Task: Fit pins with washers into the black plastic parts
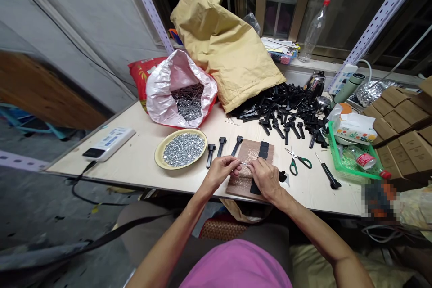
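My left hand (222,170) and my right hand (265,176) meet over a brown board (241,184), fingertips pinched. Between them runs a thin, pale metal pin (245,164), its ends hidden in the fingers; I cannot make out its exact kind. Flat black pads (264,149) lie in a row on the board, others partly under my right hand. Left of the board, black T-headed plastic parts (221,146) lie side by side. Small silver washer-like pieces (184,149) fill a yellow bowl (157,155) beyond my left hand.
A red bag (138,76) holds long metal pins (189,103). Black parts (286,108) spill from a brown paper sack (232,54). Scissors (295,159), a screwdriver-like tool (327,171) and a green basket (354,166) lie to the right. A white power bank (111,141) sits left; cartons (405,144) stack far right.
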Motion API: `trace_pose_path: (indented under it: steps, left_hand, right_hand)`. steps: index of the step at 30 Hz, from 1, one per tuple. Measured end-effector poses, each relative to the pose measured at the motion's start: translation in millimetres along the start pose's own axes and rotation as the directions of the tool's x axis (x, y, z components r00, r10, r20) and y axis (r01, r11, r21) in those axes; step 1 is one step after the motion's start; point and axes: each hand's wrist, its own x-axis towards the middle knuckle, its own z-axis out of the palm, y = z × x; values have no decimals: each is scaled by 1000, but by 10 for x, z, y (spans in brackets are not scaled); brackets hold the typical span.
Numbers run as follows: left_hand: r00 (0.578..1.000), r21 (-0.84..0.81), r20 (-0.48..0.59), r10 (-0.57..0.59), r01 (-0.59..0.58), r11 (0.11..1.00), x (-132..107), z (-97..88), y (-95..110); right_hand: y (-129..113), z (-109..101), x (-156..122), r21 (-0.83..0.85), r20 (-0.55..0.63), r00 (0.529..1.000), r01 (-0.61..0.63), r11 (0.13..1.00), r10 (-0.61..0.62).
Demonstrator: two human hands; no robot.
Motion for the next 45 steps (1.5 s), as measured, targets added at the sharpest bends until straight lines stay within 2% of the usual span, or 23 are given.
trace_pose_path:
  steps: [7, 12, 14, 16, 18, 20, 22, 24, 27, 29, 32, 34, 36, 38, 40, 45]
  left_hand:
    - [999, 8, 32, 20, -20, 1000, 41, 14, -59]
    - [998, 46, 51, -27, 25, 999, 31, 52, -80]
    - [999, 40, 26, -41, 40, 998, 23, 61, -98]
    - [999, 49, -46, -22, 24, 998, 25, 56, -139]
    - [990, 133, -130, 54, -36, 990, 33, 44, -209]
    - [965, 299, -161, 208, -153, 942, 41, 42, -312]
    - [914, 464, -117, 387, -294, 836, 42, 63, -443]
    - [864, 561, -44, 501, -393, 728, 35, 104, -584]
    - [825, 608, 28, 565, -463, 645, 23, 162, -734]
    - [819, 597, 15, 574, -468, 652, 25, 182, -737]
    - [858, 502, -90, 507, -400, 767, 58, 218, -580]
    - [922, 335, -149, 357, -293, 895, 104, 278, -428]
    - [981, 80, -127, 144, -134, 988, 158, 371, -305]
    - [995, -101, -101, 23, -33, 994, 203, 475, -241]
    - [992, -191, -123, -14, -10, 982, 227, 561, -227]
    - [980, -208, -198, 0, -42, 977, 217, 617, -228]
  right_hand:
    - [37, -43, -28, 168, 80, 997, -29, 985, 16]
    - [84, -81, -11, 436, 184, 978, -166, 885, 93]
    - [144, -89, -10, 440, 196, 973, -201, 875, 125]
    - [247, -84, -16, 394, 190, 968, -231, 890, 167]
    - [391, -68, -21, 315, 172, 964, -248, 916, 202]
    - [558, -43, -8, 216, 155, 968, -227, 950, 197]
    - [723, -6, 32, 114, 158, 975, -175, 978, 156]
    - [867, 43, 96, 35, 176, 977, -127, 991, 119]
    - [1023, 115, 194, 6, 203, 975, -88, 996, 85]
    - [1075, 139, 227, 49, 208, 977, -63, 997, 51]
    - [1048, 115, 206, 170, 175, 985, -16, 985, -14]
    - [964, 71, 164, 249, 128, 991, -2, 968, -31]
    - [849, 23, 118, 310, 81, 997, -18, 951, -7]
    - [733, -12, 75, 348, 52, 998, -44, 936, 27]
    - [637, -27, 36, 355, 32, 999, -50, 934, 41]
    - [521, -19, -49, 251, -76, 997, -5, 968, 25]
